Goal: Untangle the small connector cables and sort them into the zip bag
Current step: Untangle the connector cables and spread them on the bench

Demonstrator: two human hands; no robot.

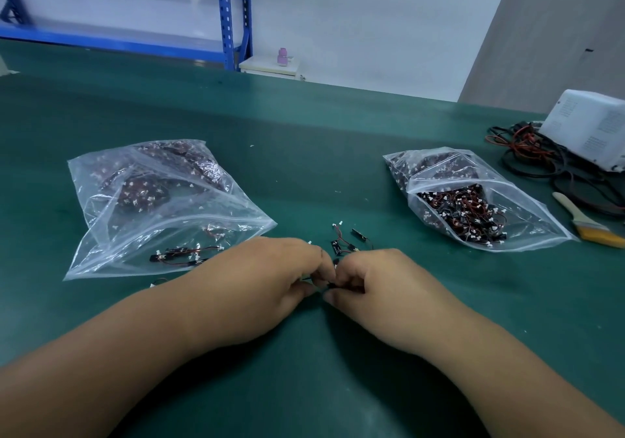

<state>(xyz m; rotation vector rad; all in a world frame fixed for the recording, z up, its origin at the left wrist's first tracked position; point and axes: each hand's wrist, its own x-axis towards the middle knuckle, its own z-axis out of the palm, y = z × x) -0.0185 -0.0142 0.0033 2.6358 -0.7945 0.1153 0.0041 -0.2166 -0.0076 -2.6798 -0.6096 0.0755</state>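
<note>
My left hand (270, 278) and my right hand (368, 285) meet at the middle of the green table, fingers curled, both pinching one small black connector cable (327, 283) that is mostly hidden between the fingertips. Just beyond them a few loose cables (345, 243) with black bodies, red wires and white plugs lie on the mat. On the left lies a clear zip bag (162, 207), its near part holding a few separated cables (184, 254). On the right another clear zip bag (473, 197) holds a dense tangle of cables.
A yellow-bristled brush (585, 221) lies right of the right bag. Behind it sit a white device (588, 126) and a heap of black and red leads (541, 160). One stray cable (159, 282) lies below the left bag. Blue shelving (230, 14) stands beyond the table's far edge.
</note>
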